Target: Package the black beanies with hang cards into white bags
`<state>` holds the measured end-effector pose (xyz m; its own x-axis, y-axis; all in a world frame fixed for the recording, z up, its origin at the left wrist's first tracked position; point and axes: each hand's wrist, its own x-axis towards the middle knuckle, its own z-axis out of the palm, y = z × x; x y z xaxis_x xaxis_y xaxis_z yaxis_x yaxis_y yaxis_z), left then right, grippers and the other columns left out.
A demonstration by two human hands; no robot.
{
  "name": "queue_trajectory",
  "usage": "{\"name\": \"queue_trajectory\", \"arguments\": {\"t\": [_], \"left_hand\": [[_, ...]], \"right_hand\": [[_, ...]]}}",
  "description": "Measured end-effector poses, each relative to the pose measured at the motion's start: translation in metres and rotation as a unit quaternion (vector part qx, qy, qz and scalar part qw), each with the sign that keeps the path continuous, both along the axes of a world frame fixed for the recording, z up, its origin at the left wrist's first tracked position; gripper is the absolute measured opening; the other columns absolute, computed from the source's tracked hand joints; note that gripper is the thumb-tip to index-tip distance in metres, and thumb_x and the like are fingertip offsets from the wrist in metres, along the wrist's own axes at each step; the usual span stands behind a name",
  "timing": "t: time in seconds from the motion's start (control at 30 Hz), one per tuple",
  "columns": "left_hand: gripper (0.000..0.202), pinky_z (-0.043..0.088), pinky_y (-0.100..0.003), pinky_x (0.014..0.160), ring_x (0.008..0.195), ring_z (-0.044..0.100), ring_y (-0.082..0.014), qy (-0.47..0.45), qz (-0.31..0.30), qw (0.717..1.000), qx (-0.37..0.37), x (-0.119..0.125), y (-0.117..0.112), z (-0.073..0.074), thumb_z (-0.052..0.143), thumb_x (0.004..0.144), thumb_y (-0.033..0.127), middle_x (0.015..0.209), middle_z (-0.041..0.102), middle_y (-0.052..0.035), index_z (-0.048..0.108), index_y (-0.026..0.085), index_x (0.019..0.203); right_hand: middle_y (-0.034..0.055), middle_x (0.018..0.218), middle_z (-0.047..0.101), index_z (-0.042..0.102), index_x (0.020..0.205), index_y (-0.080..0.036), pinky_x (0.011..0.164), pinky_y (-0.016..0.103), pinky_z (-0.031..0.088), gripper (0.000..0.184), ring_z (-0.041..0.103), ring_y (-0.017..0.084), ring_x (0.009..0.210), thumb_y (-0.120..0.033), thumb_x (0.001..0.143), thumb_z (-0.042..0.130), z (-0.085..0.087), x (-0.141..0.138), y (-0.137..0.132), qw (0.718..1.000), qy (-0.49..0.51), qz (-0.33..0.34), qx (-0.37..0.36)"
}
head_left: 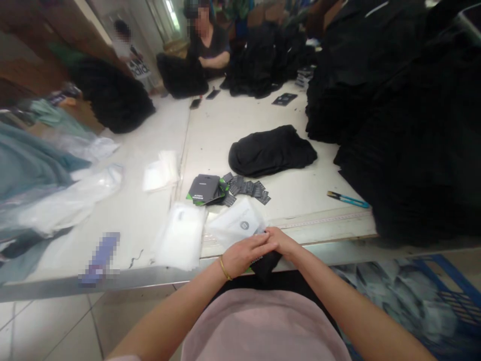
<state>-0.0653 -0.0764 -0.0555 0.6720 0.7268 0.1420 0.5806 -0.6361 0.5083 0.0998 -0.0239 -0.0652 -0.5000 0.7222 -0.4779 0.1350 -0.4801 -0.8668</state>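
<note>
Pink top fills the foreground, and both forearms extend from it to the edge of the tabletop. Left hand, with a gold bangle at the wrist, meets the right hand. Both are drawn narrow and close together above a black garment at the table edge; they appear to hold it, but the grip is hidden. Right fingertips touch a printed clear bag. Just left of that bag lies a stack of clear bags. Farther out are a bundle of black card tags and a row of loose tags. One black bundle lies apart. Large black garment piles occupy the right side, near a blue-handled cutter. Another person sits at the far end.
</note>
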Motion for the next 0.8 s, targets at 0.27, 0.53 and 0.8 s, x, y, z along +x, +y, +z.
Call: {"name": "queue_trajectory", "arguments": {"t": [0.27,0.53,0.8], "left_hand": [[0.041,0.048,-0.036,0.083,0.091,0.055,-0.0194,0.086,0.373,0.924,-0.009,-0.036,-0.004,-0.017,0.041,0.079,0.008,0.097,0.056,-0.0080,0.048,0.016,0.118],[0.042,0.047,-0.028,0.076,0.080,0.054,-0.0143,0.073,0.340,0.937,0.005,-0.042,-0.002,-0.016,0.039,0.080,0.010,0.092,0.053,-0.0037,0.043,0.020,0.121],[0.025,0.047,-0.029,0.079,0.098,0.055,-0.0167,0.187,0.301,0.934,-0.045,-0.029,0.004,-0.001,0.040,0.082,0.012,0.125,0.050,-0.0016,0.057,0.024,0.097]], "right_hand": [[0.0044,0.107,0.065,0.052,0.117,-0.020,0.078,0.032,0.049,0.056,0.062,0.020,0.087,-0.032,0.065,0.066,-0.005,0.008,-0.012,0.991,0.090,-0.085,-0.047],[0.0083,0.114,0.061,0.048,0.120,-0.018,0.090,0.040,0.042,0.062,0.055,0.025,0.103,-0.025,0.061,0.068,0.005,0.024,-0.005,0.991,-0.076,0.010,0.109],[0.0031,0.085,0.067,0.055,0.107,-0.018,0.065,0.029,0.049,0.050,0.062,0.018,0.073,-0.035,0.062,0.070,0.023,0.063,-0.016,0.985,0.158,0.060,-0.037]]}}
